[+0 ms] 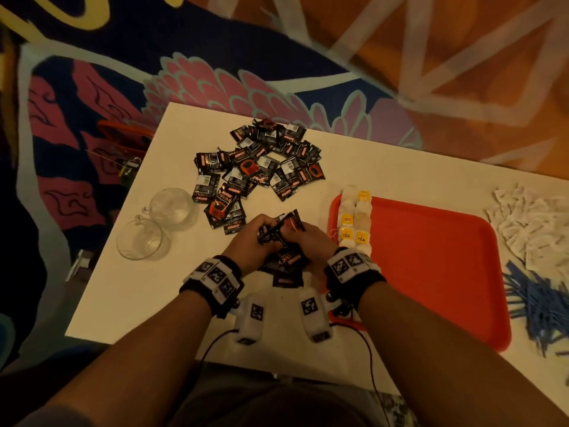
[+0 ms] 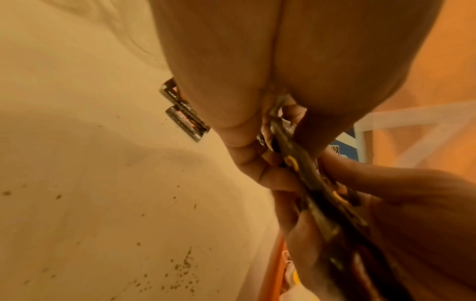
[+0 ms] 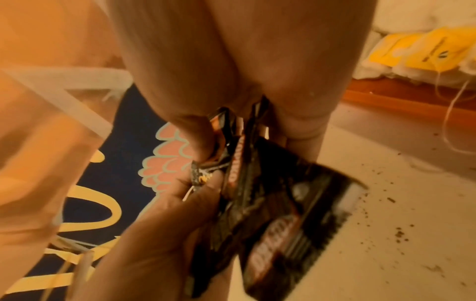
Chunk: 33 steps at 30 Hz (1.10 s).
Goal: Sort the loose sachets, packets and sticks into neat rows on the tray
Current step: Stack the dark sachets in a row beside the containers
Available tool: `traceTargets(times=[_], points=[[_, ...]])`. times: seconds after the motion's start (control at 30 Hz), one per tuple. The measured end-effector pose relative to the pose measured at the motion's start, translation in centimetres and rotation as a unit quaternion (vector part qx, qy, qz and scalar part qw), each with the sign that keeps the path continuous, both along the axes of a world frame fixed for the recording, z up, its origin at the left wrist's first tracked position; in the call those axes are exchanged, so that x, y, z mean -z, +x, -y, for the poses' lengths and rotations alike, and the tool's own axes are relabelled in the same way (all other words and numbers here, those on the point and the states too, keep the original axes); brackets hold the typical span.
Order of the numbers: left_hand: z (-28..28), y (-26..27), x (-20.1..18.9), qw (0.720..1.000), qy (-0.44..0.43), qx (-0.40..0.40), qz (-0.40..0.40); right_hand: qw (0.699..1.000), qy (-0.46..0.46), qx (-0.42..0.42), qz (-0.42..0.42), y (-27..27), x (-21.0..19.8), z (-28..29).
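Both hands meet just left of the red tray [image 1: 431, 272], holding a small stack of black coffee sachets [image 1: 281, 231] between them. My left hand [image 1: 255, 238] grips the stack from the left, and my right hand [image 1: 311, 238] pinches it from the right. The left wrist view shows the stack [image 2: 304, 179] edge-on between the fingers [image 2: 273, 179]. In the right wrist view the held sachets [image 3: 270, 203] fan out below the palm. A loose heap of black sachets [image 1: 258, 167] lies further back on the white table [image 1: 138, 288]. Tea bags [image 1: 354, 223] stand in two short rows along the tray's left edge.
Two clear glass cups [image 1: 172, 208] [image 1: 141, 240] stand at the table's left side. White sachets [image 1: 532, 223] and blue sticks [image 1: 535, 306] lie in heaps right of the tray. A few black sachets [image 1: 286, 263] rest on the table under my hands. Patterned carpet surrounds the table.
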State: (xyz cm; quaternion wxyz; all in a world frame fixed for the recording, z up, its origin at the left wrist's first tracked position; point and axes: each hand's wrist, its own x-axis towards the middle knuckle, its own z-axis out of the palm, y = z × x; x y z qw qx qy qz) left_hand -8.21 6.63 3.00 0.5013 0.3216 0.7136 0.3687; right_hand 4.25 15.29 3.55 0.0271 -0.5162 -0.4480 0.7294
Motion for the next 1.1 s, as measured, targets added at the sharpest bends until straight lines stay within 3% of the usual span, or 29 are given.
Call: traceTargets(times=[0.1, 0.17, 0.27, 0.37, 0.43, 0.67, 0.8, 0.9, 1.0, 1.1], points=[[-0.6, 0.6, -1.4, 0.999, 0.036, -0.019, -0.003, 0.997, 0.082, -0.007, 0.012, 0.2, -1.5, -0.3], [-1.1, 1.4, -2.3, 0.995, 0.059, -0.077, 0.025, 0.987, 0.153, -0.021, 0.033, 0.6, -2.5, -0.6], [-1.5, 2.6, -3.7, 0.963, 0.03, -0.206, 0.169, 0.977, 0.212, 0.009, 0.027, 1.2, -3.9, -1.0], [-1.8, 3.3, -5.4, 0.902, -0.061, -0.157, 0.398, 0.97, 0.24, 0.039, 0.01, 1.5, -4.9, -0.8], [-2.0, 3.7, -6.7, 0.872, -0.076, -0.146, 0.462, 0.965, 0.263, 0.017, 0.009, 1.7, -5.5, -0.5], [-3.9, 4.9, -8.5, 0.906, -0.061, -0.179, 0.379, 0.947, 0.31, -0.058, 0.056, 4.2, -6.6, -0.3], [-4.3, 7.2, -8.5, 0.924, -0.005, -0.207, 0.321, 0.936, 0.334, -0.088, 0.065, 6.4, -7.5, -1.2], [-4.4, 8.3, -9.0, 0.927, -0.006, -0.205, 0.314, 0.906, 0.413, -0.045, 0.081, 8.8, -9.3, -2.6], [-4.5, 10.0, -10.0, 0.934, 0.001, -0.168, 0.316, 0.872, 0.48, -0.084, 0.057, 11.0, -11.3, -3.6], [-4.7, 12.3, -11.1, 0.92, 0.023, -0.158, 0.358, 0.879, 0.466, -0.081, 0.059, 12.5, -11.9, -4.3]])
